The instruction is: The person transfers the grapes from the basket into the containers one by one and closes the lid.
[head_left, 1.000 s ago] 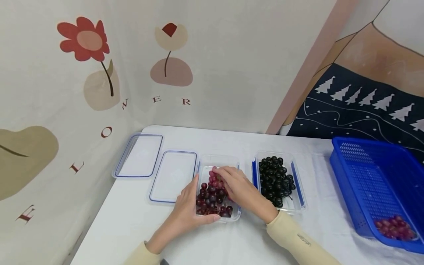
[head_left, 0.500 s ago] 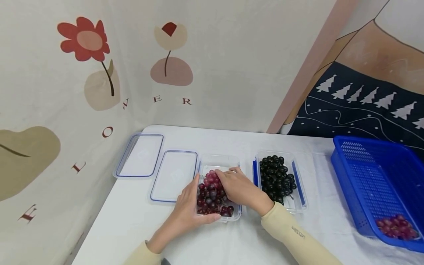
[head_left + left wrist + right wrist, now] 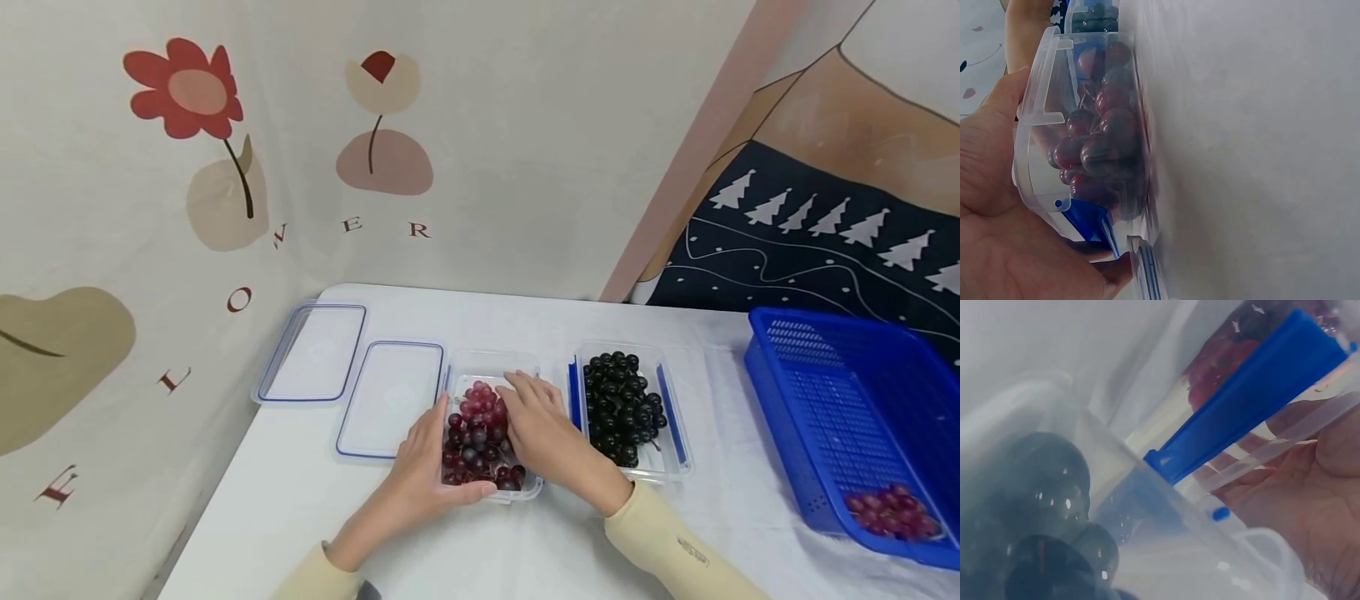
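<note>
A clear container [image 3: 492, 363] holds pinkish and dark red grapes [image 3: 474, 442]. The left hand [image 3: 420, 473] grips its left side, with the thumb across the near rim; the left wrist view shows the palm [image 3: 1004, 219] against the container wall [image 3: 1038, 115]. Over the right rim reaches the right hand [image 3: 551, 437], its loosely bent fingers beside the pink grapes, holding nothing visible. In the right wrist view this hand [image 3: 1297, 494] is seen past a blue clip flap [image 3: 1254, 400]; its fingertips are partly hidden there.
Black grapes [image 3: 618, 408] lie in a second clear container [image 3: 678, 417] to the right. Two blue-edged clear lids [image 3: 392, 400] are at the left. A blue basket [image 3: 795, 450] at far right holds pink grapes [image 3: 892, 512].
The right hand has shifted slightly and its fingers have come off the top of the pink grapes to their right side, uncovering more of them. The left hand keeps its grip.
</note>
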Demonstrator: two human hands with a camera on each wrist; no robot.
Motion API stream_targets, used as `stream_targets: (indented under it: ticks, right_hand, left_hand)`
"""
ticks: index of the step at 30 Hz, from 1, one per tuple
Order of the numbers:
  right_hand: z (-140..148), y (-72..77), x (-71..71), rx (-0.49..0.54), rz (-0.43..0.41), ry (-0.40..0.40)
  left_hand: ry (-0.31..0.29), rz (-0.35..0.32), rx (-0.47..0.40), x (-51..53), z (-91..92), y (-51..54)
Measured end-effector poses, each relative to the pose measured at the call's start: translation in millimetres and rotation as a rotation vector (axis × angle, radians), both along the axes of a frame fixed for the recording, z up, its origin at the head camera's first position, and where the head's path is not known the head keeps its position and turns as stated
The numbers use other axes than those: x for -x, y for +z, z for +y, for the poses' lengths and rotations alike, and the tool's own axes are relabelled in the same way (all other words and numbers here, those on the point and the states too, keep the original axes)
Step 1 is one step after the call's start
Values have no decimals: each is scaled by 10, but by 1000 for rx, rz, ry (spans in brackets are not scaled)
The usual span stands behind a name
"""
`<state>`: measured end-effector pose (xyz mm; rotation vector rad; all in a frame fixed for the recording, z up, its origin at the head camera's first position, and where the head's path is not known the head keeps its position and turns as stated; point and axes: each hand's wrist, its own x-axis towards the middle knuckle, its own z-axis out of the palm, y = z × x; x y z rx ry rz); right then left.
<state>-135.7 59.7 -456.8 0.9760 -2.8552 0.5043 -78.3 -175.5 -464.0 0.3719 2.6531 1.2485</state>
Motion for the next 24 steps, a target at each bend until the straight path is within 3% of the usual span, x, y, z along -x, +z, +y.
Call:
stream_targets:
  ticks: [5, 13, 24]
  right_hand:
    - [82, 72, -98, 68, 9, -33]
    - [252, 164, -259, 161, -49, -118]
    - [742, 409, -357, 317, 28, -218]
  left_hand:
    - [-19, -11, 27, 50, -3, 10]
    - [-42, 2, 58, 87, -35, -9]
    - [-30, -19, 68, 102, -14, -25]
